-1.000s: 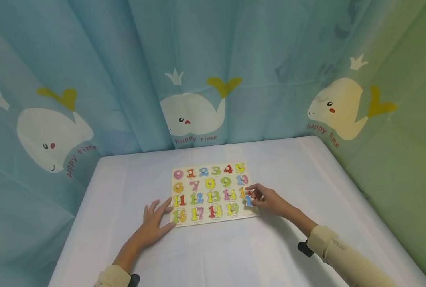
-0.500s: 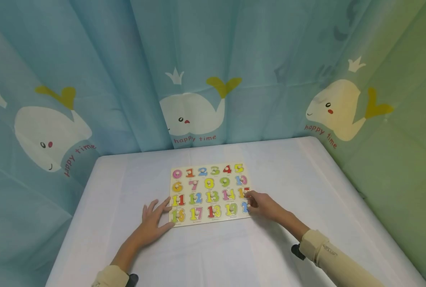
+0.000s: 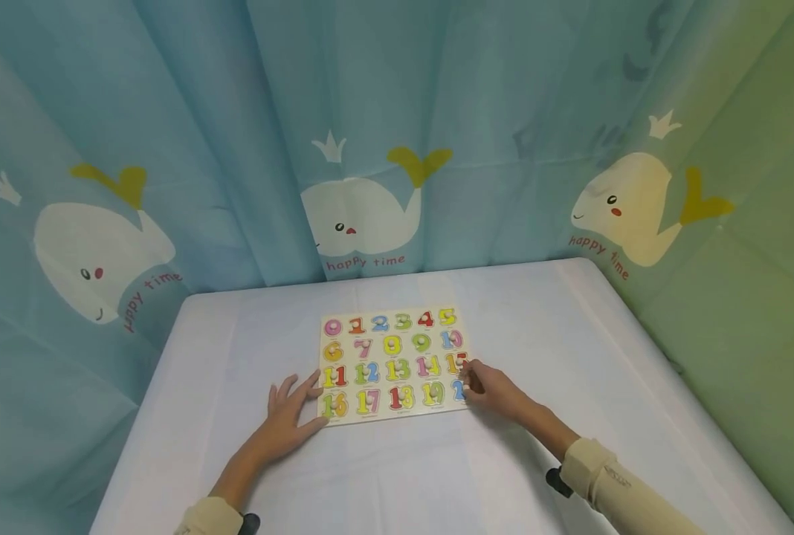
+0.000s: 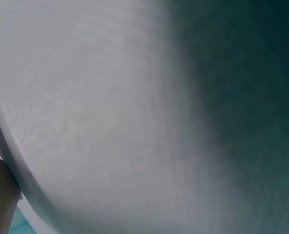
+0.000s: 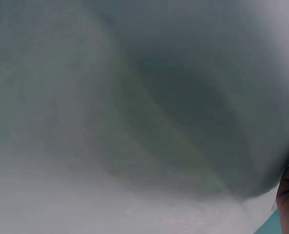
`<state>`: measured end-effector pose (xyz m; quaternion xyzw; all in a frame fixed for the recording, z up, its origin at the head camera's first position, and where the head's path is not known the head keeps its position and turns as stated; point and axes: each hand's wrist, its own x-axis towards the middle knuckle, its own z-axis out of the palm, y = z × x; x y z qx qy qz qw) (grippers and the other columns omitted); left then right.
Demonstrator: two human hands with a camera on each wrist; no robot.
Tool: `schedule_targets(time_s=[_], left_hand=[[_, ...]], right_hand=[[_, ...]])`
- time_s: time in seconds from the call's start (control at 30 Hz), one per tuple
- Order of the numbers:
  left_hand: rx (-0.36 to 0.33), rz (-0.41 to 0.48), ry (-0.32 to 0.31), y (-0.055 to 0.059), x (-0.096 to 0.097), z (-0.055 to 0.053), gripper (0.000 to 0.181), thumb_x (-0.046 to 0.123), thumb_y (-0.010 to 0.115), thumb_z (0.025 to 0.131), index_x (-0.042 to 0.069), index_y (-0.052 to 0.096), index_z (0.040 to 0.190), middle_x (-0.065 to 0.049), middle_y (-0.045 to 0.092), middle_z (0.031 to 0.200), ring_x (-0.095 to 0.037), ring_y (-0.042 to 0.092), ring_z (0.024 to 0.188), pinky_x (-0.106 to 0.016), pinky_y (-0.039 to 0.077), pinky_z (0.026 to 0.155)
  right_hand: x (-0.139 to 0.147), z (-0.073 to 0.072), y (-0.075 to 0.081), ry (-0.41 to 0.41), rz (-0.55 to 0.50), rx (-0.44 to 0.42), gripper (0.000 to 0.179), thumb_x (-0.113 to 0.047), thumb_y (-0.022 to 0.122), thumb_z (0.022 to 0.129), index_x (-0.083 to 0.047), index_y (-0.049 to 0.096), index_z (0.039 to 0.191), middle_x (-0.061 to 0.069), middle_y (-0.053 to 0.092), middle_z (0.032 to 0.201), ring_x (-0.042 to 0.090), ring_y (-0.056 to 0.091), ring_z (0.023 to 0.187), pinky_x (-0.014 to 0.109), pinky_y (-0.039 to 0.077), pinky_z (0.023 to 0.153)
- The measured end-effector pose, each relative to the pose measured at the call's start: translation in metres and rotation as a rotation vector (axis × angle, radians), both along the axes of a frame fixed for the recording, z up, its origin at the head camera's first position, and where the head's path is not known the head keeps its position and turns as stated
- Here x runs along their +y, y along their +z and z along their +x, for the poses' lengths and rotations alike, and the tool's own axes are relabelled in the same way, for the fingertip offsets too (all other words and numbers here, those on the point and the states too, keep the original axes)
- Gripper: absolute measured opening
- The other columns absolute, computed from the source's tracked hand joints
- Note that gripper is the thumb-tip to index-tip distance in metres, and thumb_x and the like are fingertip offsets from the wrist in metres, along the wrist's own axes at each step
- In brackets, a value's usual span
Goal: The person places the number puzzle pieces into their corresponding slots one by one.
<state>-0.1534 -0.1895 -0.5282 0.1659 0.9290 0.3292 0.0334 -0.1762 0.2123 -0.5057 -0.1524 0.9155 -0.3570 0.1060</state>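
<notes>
A wooden number puzzle board (image 3: 381, 362) lies on the table with colourful knobbed number pieces in rows. At its lower right corner my right hand (image 3: 494, 390) pinches the blue number 20 piece (image 3: 459, 391); the fingers cover most of it, including its knob. Just above this is the number 15 piece (image 3: 459, 362), partly behind the fingertips. My left hand (image 3: 285, 422) rests at the board's left edge with fingers spread, near the number 11 (image 3: 334, 376) and 16 pieces (image 3: 334, 404). Each wrist view catches only a sliver of a hand at the side.
A white cloth covers the table (image 3: 383, 475). Behind it hangs a blue curtain (image 3: 504, 89) with whale prints, turning green at the right. A dark camera (image 3: 559, 481) sits under the right wrist.
The number 20 piece has moved down from overlapping the 15 to the bottom row's right end, carried by my right hand. My left hand stays at the board's left edge.
</notes>
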Motion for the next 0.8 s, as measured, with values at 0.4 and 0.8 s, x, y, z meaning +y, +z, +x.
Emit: schedule_targets(time_s=[0.4, 0.8], left_hand=[[0.014, 0.014, 0.005, 0.0011, 0.0008, -0.002, 0.06, 0.038, 0.067, 0.083, 0.009, 0.05, 0.133, -0.007, 0.038, 0.146, -0.039, 0.012, 0.137, -0.061, -0.008, 0.105], [0.047, 0.024, -0.004, -0.0036, -0.0009, -0.0001, 0.062, 0.037, 0.068, 0.083, 0.009, 0.049, 0.134, -0.009, 0.04, 0.144, -0.041, 0.014, 0.136, -0.063, -0.006, 0.104]], right_hand=[[0.0055, 0.0024, -0.0034, 0.013, -0.088, 0.036, 0.023, -0.008, 0.063, 0.087, -0.004, 0.047, 0.103, -0.002, 0.052, 0.085, 0.011, 0.052, 0.075, 0.022, 0.047, 0.063], [0.0065, 0.0043, -0.0035, 0.024, -0.105, 0.048, 0.024, -0.009, 0.063, 0.088, -0.002, 0.049, 0.106, -0.003, 0.053, 0.087, 0.01, 0.053, 0.076, 0.022, 0.048, 0.065]])
